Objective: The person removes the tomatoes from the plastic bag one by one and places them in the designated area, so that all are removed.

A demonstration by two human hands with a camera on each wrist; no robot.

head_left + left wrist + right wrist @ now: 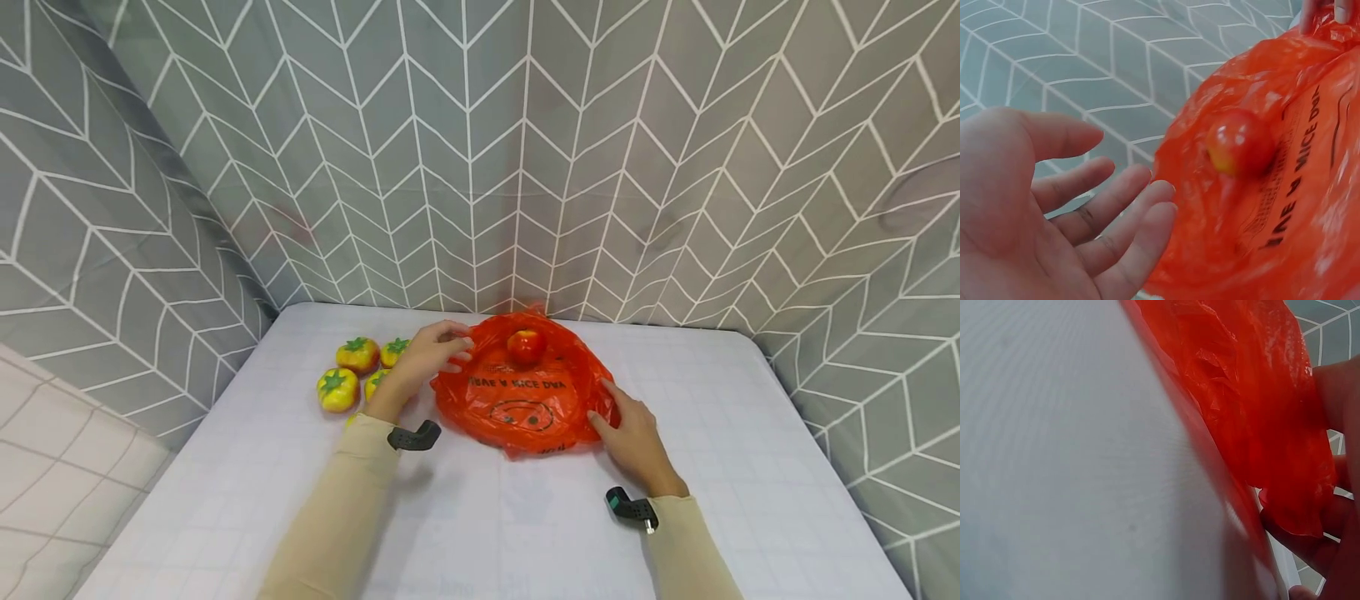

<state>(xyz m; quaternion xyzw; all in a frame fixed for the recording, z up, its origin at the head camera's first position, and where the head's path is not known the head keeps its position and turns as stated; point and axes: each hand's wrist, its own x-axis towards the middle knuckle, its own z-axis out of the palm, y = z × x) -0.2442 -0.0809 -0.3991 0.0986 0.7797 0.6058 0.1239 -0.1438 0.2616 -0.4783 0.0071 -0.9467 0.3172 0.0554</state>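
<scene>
A red plastic bag with black printed lettering lies spread on the white table. Toward its far side sits a round red fruit with a yellow patch, ringed by crumpled plastic; the left wrist view shows the same fruit. My left hand hovers at the bag's left edge, fingers spread and palm bare, holding nothing. At the right edge my right hand grips the bag's rim, and the plastic passes between thumb and fingers in the right wrist view.
Several yellow-orange persimmons with green leafy tops stand at the table's left, partly hidden behind my left forearm. A patterned grey cloth rises behind the white table. Dark wrist cameras sit on both wrists.
</scene>
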